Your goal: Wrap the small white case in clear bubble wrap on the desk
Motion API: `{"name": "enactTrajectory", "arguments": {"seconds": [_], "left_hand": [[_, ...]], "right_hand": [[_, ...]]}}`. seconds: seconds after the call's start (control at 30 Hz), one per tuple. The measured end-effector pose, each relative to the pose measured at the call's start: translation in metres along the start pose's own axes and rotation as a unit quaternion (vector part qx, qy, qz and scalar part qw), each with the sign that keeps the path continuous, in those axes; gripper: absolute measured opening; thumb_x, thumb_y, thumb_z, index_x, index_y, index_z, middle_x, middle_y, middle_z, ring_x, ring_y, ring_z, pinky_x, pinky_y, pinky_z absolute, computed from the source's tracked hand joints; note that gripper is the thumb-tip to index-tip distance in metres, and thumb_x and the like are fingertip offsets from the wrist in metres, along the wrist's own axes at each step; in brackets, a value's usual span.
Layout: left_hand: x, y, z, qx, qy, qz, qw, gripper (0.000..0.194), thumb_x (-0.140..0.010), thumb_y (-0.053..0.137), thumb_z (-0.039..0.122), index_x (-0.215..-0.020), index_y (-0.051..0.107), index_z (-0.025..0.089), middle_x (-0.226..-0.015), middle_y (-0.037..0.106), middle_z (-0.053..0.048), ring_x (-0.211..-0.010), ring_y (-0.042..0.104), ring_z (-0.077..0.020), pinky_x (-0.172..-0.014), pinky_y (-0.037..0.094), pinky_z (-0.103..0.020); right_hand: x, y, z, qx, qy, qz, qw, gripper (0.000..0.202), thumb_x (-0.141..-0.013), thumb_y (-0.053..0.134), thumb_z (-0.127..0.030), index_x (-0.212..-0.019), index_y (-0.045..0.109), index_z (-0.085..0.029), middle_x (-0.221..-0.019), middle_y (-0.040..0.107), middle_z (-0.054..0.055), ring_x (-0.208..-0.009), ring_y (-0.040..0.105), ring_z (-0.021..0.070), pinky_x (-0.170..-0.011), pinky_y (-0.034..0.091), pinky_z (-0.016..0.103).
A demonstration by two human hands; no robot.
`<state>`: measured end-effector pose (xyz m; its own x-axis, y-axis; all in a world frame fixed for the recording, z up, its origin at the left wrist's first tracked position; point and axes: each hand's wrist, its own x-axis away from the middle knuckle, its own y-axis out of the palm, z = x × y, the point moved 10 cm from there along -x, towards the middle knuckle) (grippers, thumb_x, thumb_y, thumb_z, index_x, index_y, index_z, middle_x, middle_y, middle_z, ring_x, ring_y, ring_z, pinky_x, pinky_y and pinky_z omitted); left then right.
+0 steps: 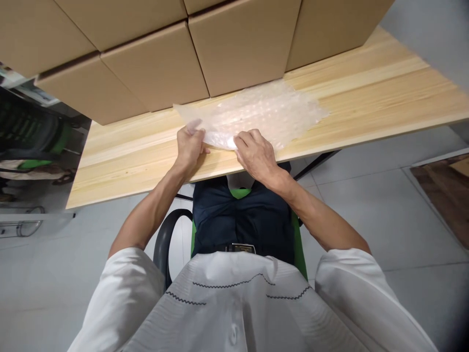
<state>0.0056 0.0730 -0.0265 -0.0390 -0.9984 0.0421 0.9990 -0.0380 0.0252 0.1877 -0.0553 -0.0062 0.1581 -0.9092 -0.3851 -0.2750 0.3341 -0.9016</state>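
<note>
A sheet of clear bubble wrap point(264, 110) lies on the wooden table, and its near edge is folded or rolled over toward me. My left hand point(189, 145) pinches the left end of that near edge between thumb and fingers. Farther right, my right hand point(256, 152) has its fingers curled over the same edge. Something white point(231, 143) shows beside the right fingertips; whether it is a separate item inside the wrap or a glare on the plastic, I cannot make out.
Stacked brown cardboard boxes point(242, 44) line the back of the wooden table point(384, 88). The table's front edge runs just above my lap. I sit on a green chair with a black armrest point(164, 239). Another dark chair point(29, 127) stands at the far left.
</note>
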Motion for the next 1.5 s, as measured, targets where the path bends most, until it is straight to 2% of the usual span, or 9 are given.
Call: {"name": "enactTrajectory", "arguments": {"seconds": [0.2, 0.3, 0.47, 0.57, 0.7, 0.93, 1.07, 1.33, 1.5], "left_hand": [[-0.008, -0.004, 0.020, -0.111, 0.144, -0.007, 0.983, 0.030, -0.099, 0.096, 0.038, -0.115, 0.077, 0.021, -0.086, 0.072, 0.000, -0.087, 0.075, -0.0207, -0.082, 0.066, -0.031], [-0.003, 0.001, 0.027, -0.156, 0.160, -0.018, 0.975, 0.026, -0.103, 0.089, 0.042, -0.119, 0.077, 0.025, -0.098, 0.078, -0.002, -0.107, 0.079, -0.0261, -0.095, 0.065, -0.034], [0.001, 0.025, 0.042, -0.198, 0.167, -0.067, 0.964, 0.030, -0.100, 0.081, 0.036, -0.130, 0.080, 0.031, -0.104, 0.079, -0.005, -0.138, 0.075, -0.0344, -0.118, 0.057, -0.039], [0.001, 0.046, 0.054, -0.259, 0.218, -0.121, 0.933, 0.029, -0.096, 0.083, 0.032, -0.125, 0.082, 0.028, -0.107, 0.076, -0.010, -0.148, 0.068, -0.0416, -0.137, 0.046, -0.052], [0.008, 0.061, 0.055, -0.307, 0.246, -0.169, 0.904, 0.026, -0.100, 0.087, 0.043, -0.122, 0.081, 0.029, -0.122, 0.073, -0.013, -0.160, 0.060, -0.0469, -0.142, 0.038, -0.066], [0.034, 0.079, 0.035, -0.309, 0.250, -0.251, 0.882, 0.032, -0.100, 0.089, 0.050, -0.123, 0.083, 0.028, -0.162, 0.075, -0.017, -0.170, 0.057, -0.0425, -0.155, 0.021, -0.063], [0.036, 0.080, 0.028, -0.288, 0.218, -0.264, 0.894, 0.035, -0.101, 0.091, 0.052, -0.126, 0.085, 0.029, -0.165, 0.079, -0.014, -0.175, 0.057, -0.0394, -0.158, 0.016, -0.061], [0.043, 0.077, 0.031, -0.225, 0.168, -0.262, 0.923, 0.025, -0.101, 0.091, 0.033, -0.124, 0.089, 0.024, -0.159, 0.084, -0.016, -0.172, 0.062, -0.0384, -0.154, 0.029, -0.053], [0.047, 0.085, 0.027, -0.270, 0.193, -0.311, 0.891, 0.029, -0.106, 0.086, 0.046, -0.125, 0.088, 0.025, -0.163, 0.082, -0.016, -0.173, 0.059, -0.0407, -0.155, 0.024, -0.058]], "right_hand": [[-0.001, 0.000, -0.001, 0.000, 0.001, -0.012, 1.000, 0.039, -0.118, 0.049, -0.009, -0.142, 0.079, -0.016, -0.143, 0.080, 0.020, -0.130, 0.058, 0.0378, -0.097, 0.056, 0.050], [-0.001, 0.001, -0.001, 0.000, 0.001, -0.017, 1.000, 0.040, -0.119, 0.047, -0.009, -0.143, 0.079, -0.015, -0.144, 0.080, 0.020, -0.131, 0.058, 0.0380, -0.099, 0.056, 0.051], [-0.001, -0.001, -0.002, -0.011, 0.001, -0.015, 1.000, 0.042, -0.119, 0.045, -0.010, -0.143, 0.079, -0.016, -0.143, 0.080, 0.021, -0.130, 0.058, 0.0396, -0.099, 0.058, 0.055], [-0.002, -0.002, -0.003, -0.023, -0.002, -0.011, 1.000, 0.040, -0.118, 0.048, -0.011, -0.143, 0.079, -0.016, -0.141, 0.080, 0.022, -0.130, 0.057, 0.0402, -0.100, 0.058, 0.056], [-0.002, -0.001, -0.002, -0.027, 0.004, -0.013, 1.000, 0.041, -0.118, 0.049, -0.012, -0.144, 0.080, -0.016, -0.142, 0.080, 0.021, -0.131, 0.057, 0.0400, -0.100, 0.058, 0.055], [-0.001, -0.002, -0.003, -0.025, 0.006, -0.017, 1.000, 0.041, -0.120, 0.047, -0.012, -0.145, 0.080, -0.014, -0.143, 0.081, 0.021, -0.133, 0.059, 0.0396, -0.102, 0.059, 0.055], [-0.001, -0.002, -0.002, -0.035, 0.008, -0.011, 0.999, 0.036, -0.120, 0.050, -0.012, -0.139, 0.081, -0.016, -0.139, 0.082, 0.019, -0.133, 0.060, 0.0387, -0.103, 0.059, 0.052], [0.003, -0.003, 0.003, -0.055, 0.006, 0.004, 0.998, 0.037, -0.120, 0.051, -0.016, -0.144, 0.079, -0.016, -0.142, 0.082, 0.021, -0.133, 0.063, 0.0395, -0.111, 0.060, 0.053], [0.006, 0.003, 0.010, -0.084, 0.024, 0.005, 0.996, 0.042, -0.116, 0.055, -0.014, -0.154, 0.073, -0.014, -0.148, 0.081, 0.023, -0.134, 0.067, 0.0394, -0.116, 0.062, 0.055]]}}
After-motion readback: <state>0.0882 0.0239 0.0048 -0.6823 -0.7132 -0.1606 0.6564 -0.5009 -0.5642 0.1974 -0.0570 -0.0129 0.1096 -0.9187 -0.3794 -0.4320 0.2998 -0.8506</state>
